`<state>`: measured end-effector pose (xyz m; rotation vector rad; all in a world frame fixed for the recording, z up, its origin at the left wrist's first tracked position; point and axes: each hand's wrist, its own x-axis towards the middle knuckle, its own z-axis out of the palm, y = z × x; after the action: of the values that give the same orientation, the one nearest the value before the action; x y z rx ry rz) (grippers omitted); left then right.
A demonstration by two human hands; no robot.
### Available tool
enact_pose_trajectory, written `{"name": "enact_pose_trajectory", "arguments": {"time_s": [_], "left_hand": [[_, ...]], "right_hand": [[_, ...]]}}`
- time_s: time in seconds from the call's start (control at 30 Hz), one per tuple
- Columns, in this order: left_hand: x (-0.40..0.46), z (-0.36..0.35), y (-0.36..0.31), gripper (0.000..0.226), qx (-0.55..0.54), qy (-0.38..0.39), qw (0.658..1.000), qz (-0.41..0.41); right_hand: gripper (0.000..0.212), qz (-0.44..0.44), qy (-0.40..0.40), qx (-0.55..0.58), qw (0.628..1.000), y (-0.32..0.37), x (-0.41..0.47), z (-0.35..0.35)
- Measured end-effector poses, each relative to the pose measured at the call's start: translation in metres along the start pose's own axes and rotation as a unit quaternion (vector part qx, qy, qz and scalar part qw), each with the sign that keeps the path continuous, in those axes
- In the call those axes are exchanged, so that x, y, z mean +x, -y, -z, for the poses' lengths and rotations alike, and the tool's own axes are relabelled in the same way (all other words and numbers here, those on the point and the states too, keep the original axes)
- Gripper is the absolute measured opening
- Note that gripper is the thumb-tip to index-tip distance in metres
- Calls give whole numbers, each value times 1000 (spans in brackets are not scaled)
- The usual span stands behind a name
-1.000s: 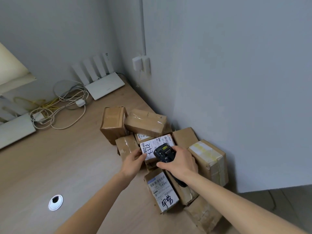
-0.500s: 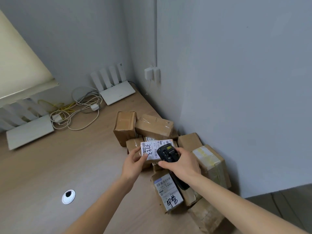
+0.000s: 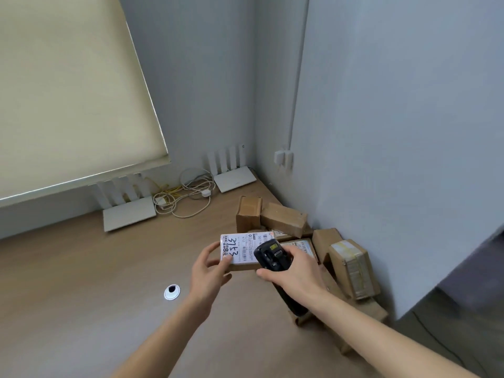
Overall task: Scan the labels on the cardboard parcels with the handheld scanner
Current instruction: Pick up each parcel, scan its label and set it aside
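Observation:
My left hand (image 3: 208, 271) grips a small cardboard parcel (image 3: 241, 251) by its left end and holds it above the desk, its white label with handwritten digits facing up. My right hand (image 3: 296, 271) grips a black handheld scanner (image 3: 270, 255), whose head lies over the label's right part. Behind and to the right, several more cardboard parcels (image 3: 283, 218) are piled in the corner against the wall, one with yellow tape (image 3: 351, 264). The scanner's handle runs down under my right wrist.
The wooden desk (image 3: 81, 296) has a round white cable grommet (image 3: 172, 291). Two white routers (image 3: 128, 214) (image 3: 234, 181) and a tangle of cables (image 3: 182, 197) lie at the back under a window blind (image 3: 68, 91). Grey walls close the corner; the desk's right edge drops to the floor.
The labelled parcel has come up out of the pile and toward me in my left hand. The scanner stays over its label. My head has tilted up, showing more wall and blind.

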<state>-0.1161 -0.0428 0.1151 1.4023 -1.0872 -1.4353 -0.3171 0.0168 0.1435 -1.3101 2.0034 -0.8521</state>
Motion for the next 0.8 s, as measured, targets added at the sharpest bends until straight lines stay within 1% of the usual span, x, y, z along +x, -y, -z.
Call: {"name": "enact_pose_trajectory", "arguments": {"time_s": [0.1, 0.2, 0.3, 0.4, 0.5, 0.67, 0.73, 0.8], "left_hand": [[-45, 43, -13, 37, -3, -19, 1000, -24], [-89, 90, -28, 36, 0, -48, 997, -60], [-128, 135, -42, 34, -8, -84, 992, -92], [-169, 172, -60, 45, -20, -101, 988, -113], [-203, 205, -75, 48, -54, -132, 981, -134], [-252, 258, -96, 46, -71, -198, 962, -171], [-271, 276, -101, 46, -52, -224, 957, -179], [-290, 292, -103, 46, -16, -264, 948, -179]], "right_hand": [[75, 26, 17, 13, 999, 31, -40, -10], [77, 77, 34, 27, 996, 70, -81, -22], [82, 108, 54, 28, 992, 108, -120, -34], [77, 140, 89, 17, 986, 142, -156, -44], [72, 178, 137, 25, 974, 173, -186, -55], [81, 229, 206, -1, 951, 220, -223, -70], [82, 250, 214, -23, 944, 235, -233, -73], [80, 272, 197, -68, 939, 247, -243, -73]]}}
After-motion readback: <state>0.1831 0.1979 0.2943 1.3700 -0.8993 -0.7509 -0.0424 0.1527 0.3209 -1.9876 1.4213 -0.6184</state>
